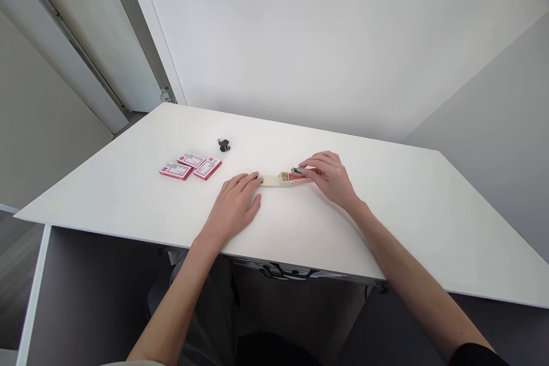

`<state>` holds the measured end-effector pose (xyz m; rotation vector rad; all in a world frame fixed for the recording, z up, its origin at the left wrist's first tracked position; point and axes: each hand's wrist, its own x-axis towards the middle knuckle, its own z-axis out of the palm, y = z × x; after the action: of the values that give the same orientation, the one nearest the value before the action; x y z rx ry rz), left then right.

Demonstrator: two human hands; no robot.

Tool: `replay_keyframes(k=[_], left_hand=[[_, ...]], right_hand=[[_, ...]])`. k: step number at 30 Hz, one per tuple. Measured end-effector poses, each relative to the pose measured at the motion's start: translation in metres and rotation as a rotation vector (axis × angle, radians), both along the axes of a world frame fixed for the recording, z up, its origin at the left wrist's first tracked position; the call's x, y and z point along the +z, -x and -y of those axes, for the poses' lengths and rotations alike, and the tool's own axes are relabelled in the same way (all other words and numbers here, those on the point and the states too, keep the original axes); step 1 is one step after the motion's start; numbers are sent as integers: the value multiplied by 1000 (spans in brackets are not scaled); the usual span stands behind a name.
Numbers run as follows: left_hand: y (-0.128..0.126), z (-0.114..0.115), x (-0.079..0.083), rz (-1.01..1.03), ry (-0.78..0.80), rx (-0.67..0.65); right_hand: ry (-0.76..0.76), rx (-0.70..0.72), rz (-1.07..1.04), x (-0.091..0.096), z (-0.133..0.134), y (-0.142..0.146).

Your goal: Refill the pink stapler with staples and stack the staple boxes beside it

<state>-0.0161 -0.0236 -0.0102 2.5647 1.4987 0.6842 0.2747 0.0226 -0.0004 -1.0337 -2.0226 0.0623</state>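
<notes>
A long cream-white object that looks like an opened-out stapler (271, 181) lies flat on the white desk. Its right section has a hollow, box-like part with some orange-red inside. The fingertips of my left hand (235, 206) rest on its left end, with the thumb held apart from it. At the right section, my right hand (328, 176) is closed in a pinch on a small silver metal piece (297, 171), just above the hollow. What lies under the right fingers is partly hidden, and I cannot tell whether the metal piece is attached.
Several small red-and-white boxes, including one box (207, 168), lie at the left of the desk (377, 183). Behind them is a small black thing (223, 144), perhaps clips. A white wall (300, 40) rises along the back edge. Black handles (289, 271) show below the front edge.
</notes>
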Motion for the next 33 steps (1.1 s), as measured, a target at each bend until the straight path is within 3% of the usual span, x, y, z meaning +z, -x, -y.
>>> replay_keyframes(k=[22, 33], left_hand=[[1, 2, -3, 32, 1, -3], [1, 1, -4, 26, -5, 4]], right_hand=[[32, -17, -51, -2, 6, 6], [-32, 16, 68, -3, 3, 4]])
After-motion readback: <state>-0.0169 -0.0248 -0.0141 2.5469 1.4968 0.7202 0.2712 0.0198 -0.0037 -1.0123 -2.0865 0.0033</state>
